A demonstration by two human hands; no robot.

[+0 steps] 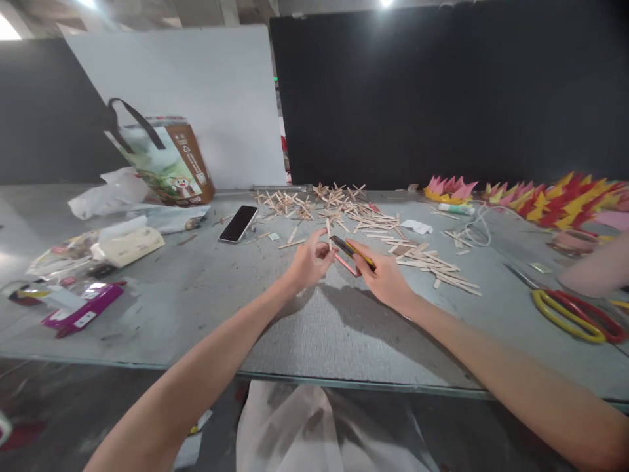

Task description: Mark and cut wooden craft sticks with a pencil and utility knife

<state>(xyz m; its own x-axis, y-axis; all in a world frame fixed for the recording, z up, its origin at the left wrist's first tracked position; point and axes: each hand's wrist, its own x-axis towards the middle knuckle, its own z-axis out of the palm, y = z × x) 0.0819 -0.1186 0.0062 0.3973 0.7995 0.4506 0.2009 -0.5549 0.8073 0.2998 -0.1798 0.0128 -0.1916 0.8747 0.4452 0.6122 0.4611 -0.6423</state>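
My left hand [309, 262] is closed, pinching a short wooden craft stick [329, 233] that points upward from its fingertips. In my right hand [386, 278] is a yellow-and-black utility knife [362, 253]. Its blade end meets or nearly meets the stick; I cannot tell whether they touch. A thin pinkish strip [346, 265] shows between the two hands, below the knife. Just beyond my hands lie loose craft sticks [432, 262], and farther back are sticks joined into crossed shapes [285, 202].
A black-screened phone [238, 223] lies left of the sticks. Farther left are a carrier bag [171, 160], plastic packaging [128, 242] and a purple packet [83, 308]. To the right are large scissors [570, 314], a white cable [484, 226], folded paper pieces [565, 203] and another person's arm [597, 265].
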